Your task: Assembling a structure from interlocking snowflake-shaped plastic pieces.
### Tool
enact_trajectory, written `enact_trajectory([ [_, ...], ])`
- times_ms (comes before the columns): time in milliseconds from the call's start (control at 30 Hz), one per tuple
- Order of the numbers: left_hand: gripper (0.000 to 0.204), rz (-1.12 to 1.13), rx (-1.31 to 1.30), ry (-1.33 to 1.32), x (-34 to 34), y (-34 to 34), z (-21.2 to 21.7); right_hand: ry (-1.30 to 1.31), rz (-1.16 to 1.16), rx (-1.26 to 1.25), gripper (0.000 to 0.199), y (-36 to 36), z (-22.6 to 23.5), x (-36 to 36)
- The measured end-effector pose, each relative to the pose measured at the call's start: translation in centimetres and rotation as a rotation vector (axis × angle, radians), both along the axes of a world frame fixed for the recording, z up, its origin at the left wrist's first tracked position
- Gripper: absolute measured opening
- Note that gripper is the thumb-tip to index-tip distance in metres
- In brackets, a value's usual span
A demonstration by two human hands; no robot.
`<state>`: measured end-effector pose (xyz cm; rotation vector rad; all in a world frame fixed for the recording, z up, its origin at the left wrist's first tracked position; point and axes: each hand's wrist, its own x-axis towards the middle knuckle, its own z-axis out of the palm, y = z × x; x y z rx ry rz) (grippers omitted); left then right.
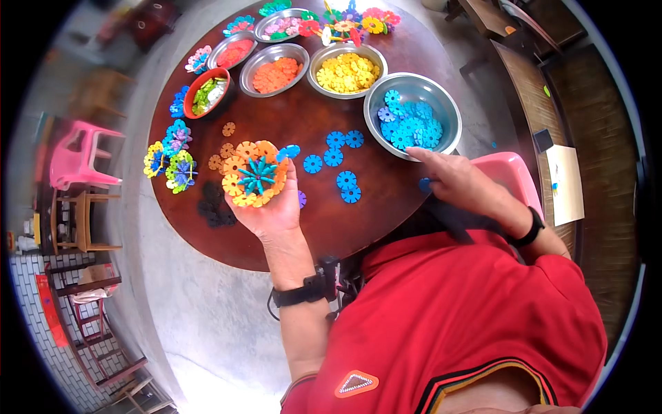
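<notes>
A flower built of slotted plastic discs (238, 183) rests in my left hand (274, 210), whose fingers are closed round its right side and underside. Its petals are orange and yellow, its middle is teal, and a blue disc (289, 152) stands out at its upper right. My right hand (455, 181) is at the near rim of a metal bowl (429, 90) of blue discs (414, 131). The index finger is stretched toward the rim and the other fingers are bent; I see nothing in them. Several loose blue discs (334, 157) lie between my hands.
Metal bowls of yellow discs (348, 72) and orange discs (276, 74) stand farther back, beside a red bowl (225, 102). Finished disc flowers (181, 172) line the table's left edge. Black discs (217, 210) lie left of my left hand. A pink stool (510, 176) is at the right.
</notes>
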<state>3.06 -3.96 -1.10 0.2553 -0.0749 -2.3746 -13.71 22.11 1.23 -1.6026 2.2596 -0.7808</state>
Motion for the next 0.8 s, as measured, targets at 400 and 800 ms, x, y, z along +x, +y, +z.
enact_trajectory([
  [400,0.046,0.013,0.029,0.022,-0.1,0.1,-0.6,0.109,-0.441,-0.116,0.026,0.8,-1.3,-3.7],
  [800,0.051,0.080,-0.023,-0.007,-0.1,0.4,-0.4,0.061,-0.515,-0.140,0.026,-2.3,-2.3,-13.2],
])
